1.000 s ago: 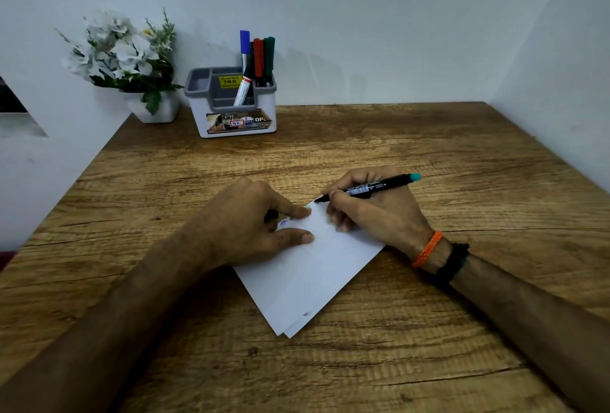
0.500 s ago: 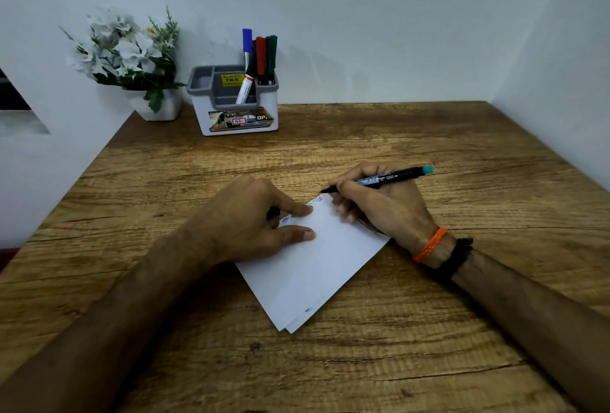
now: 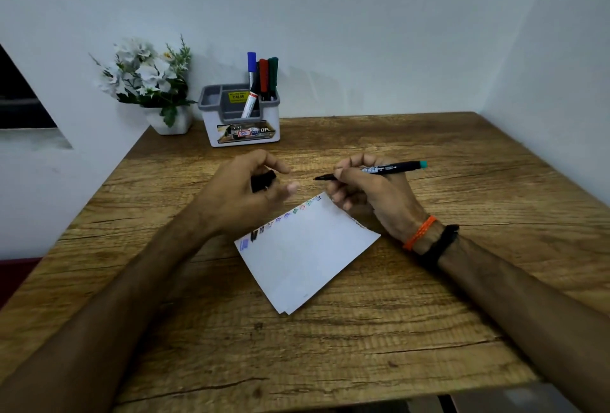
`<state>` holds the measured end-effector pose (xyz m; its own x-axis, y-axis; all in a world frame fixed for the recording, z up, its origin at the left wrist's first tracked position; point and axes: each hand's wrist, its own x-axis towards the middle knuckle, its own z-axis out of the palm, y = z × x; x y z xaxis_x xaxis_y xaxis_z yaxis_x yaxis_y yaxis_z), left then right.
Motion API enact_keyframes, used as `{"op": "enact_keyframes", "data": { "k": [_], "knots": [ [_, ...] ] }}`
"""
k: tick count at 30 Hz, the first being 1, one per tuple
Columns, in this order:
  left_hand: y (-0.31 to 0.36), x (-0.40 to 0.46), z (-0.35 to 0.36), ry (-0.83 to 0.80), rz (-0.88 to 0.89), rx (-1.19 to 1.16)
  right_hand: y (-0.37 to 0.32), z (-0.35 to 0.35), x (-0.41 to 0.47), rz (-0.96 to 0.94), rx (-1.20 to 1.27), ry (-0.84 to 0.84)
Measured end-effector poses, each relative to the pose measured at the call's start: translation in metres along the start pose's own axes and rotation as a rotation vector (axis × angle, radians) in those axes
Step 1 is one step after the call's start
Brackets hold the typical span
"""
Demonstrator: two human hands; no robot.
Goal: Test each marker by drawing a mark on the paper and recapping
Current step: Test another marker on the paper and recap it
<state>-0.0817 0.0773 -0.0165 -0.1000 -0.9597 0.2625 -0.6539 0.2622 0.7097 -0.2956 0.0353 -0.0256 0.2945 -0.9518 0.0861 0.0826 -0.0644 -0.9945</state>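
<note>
Two bare hands are seen above a wooden table [image 3: 429, 313], and the scene is read from left to right. At the far left, against the wall, a white pot of pale flowers [image 3: 148, 82] is set on the table's back corner. Just beside it to the right, a grey and white organiser [image 3: 241, 125] is placed, and in it a blue-capped marker [image 3: 251, 82], a red marker [image 3: 263, 77] and a green marker [image 3: 272, 76] are stood more or less upright. Nearer the viewer, the left hand [image 3: 244, 198] is raised over the table, somewhat blurred, and a black cap [image 3: 263, 180] is gripped in its curled fingers, the open end being turned toward the right. Below and between the hands, the paper [image 3: 307, 257] is laid flat on the table at a slant, and a row of small coloured marks [image 3: 280, 219] is drawn along its upper left edge. To the right, the right hand [image 3: 369, 194] is held just above the paper's far corner, and an uncapped black marker [image 3: 373, 171] with a teal end is pinched between its thumb and fingers, the tip being pointed left toward the cap and kept apart from it. On the right wrist an orange band [image 3: 420, 232] and a black band [image 3: 440, 246] are worn.
</note>
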Motion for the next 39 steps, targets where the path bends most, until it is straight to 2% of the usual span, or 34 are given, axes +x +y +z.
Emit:
{"op": "enact_keyframes", "data": {
  "k": [3, 8, 15, 20, 27, 35, 39],
  "knots": [
    [-0.005, 0.002, 0.002, -0.012, -0.018, -0.102, -0.003, 0.0, -0.003, -0.022, -0.001, -0.04],
    [-0.003, 0.0, 0.005, -0.007, 0.008, -0.093, -0.003, 0.002, -0.006, -0.032, 0.021, -0.063],
    [0.001, -0.002, 0.009, 0.021, -0.024, -0.248, 0.002, -0.001, -0.003, 0.007, 0.036, -0.16],
    [0.003, -0.002, 0.012, 0.013, 0.015, -0.249, 0.002, -0.001, -0.002, 0.033, 0.064, -0.243],
    [0.002, -0.001, 0.009, 0.044, -0.003, -0.287, 0.005, -0.002, 0.0, -0.059, -0.023, -0.121],
    [0.001, 0.0, 0.008, 0.049, 0.02, -0.286, 0.006, -0.007, 0.003, -0.043, -0.026, -0.133],
    [0.002, 0.0, 0.008, 0.059, 0.006, -0.292, 0.007, -0.006, 0.003, -0.133, -0.117, -0.117]
  ]
}}
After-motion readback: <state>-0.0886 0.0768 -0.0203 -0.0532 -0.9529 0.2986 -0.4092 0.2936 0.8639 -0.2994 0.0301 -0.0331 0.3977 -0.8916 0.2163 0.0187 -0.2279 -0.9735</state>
